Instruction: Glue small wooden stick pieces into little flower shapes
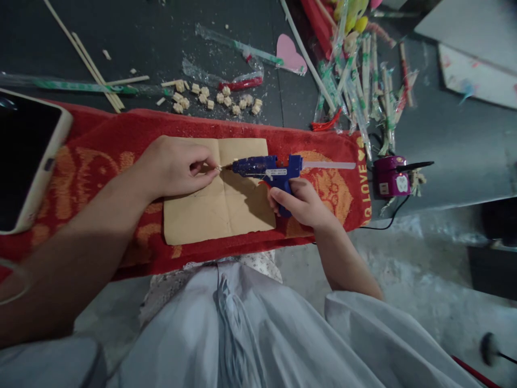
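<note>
My right hand [299, 200] is closed around the handle of a blue hot glue gun [258, 167], whose nozzle points left. A clear glue stick [329, 165] sticks out of its back end. My left hand [181, 164] pinches a tiny pale piece [219, 168] between thumb and forefinger, right at the nozzle tip. Whether the tip touches the piece is too small to tell. Beneath both hands lies a creased sheet of brown paper [194, 221], spread on a red towel [145, 126] with orange patterns.
Several small pale clusters [204, 97] lie behind the towel near thin wooden sticks [91, 64]. A phone [28, 156] rests at left. Wrapped sticks [365, 81] pile up at back right, above a purple box [391, 175] with a black cord. A pink heart [290, 53] lies farther back.
</note>
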`<state>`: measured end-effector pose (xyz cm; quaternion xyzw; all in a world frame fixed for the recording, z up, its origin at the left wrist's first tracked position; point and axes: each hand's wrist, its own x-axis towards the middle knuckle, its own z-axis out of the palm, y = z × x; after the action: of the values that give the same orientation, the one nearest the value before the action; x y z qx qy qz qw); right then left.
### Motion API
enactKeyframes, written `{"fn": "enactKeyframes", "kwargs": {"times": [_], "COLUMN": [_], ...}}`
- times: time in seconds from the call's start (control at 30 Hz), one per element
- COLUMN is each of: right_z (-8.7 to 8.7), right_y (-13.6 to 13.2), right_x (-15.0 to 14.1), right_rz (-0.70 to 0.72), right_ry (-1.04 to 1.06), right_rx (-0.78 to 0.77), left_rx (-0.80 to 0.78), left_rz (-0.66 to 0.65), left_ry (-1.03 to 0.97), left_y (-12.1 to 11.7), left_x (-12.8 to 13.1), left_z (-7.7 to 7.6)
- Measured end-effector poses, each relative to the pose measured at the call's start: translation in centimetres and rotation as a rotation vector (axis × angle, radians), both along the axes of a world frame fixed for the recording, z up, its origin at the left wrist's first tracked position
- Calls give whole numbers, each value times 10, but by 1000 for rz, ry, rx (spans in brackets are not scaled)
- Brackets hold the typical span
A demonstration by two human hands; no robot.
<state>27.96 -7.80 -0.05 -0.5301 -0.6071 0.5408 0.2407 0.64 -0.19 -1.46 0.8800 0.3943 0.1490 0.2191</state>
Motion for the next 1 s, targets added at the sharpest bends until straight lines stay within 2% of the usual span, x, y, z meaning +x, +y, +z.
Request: {"fn": "enactKeyframes", "kwargs": {"times": [0.6,0.87,1.0], "right_z": [-2,-2,-2], "right_y": [1,0,0], "right_x": [0,1,1], "right_rz": [16,11,9], "right_ry": [-16,8,12], "right_rx": [17,-11,-20], "left_rx": [-13,17,4], "left_rz": [-22,-7,2], "left_ry": [65,-3,5], "left_y": [0,2,1], "left_x": [1,0,0], "left_z": [5,-5,-4]}}
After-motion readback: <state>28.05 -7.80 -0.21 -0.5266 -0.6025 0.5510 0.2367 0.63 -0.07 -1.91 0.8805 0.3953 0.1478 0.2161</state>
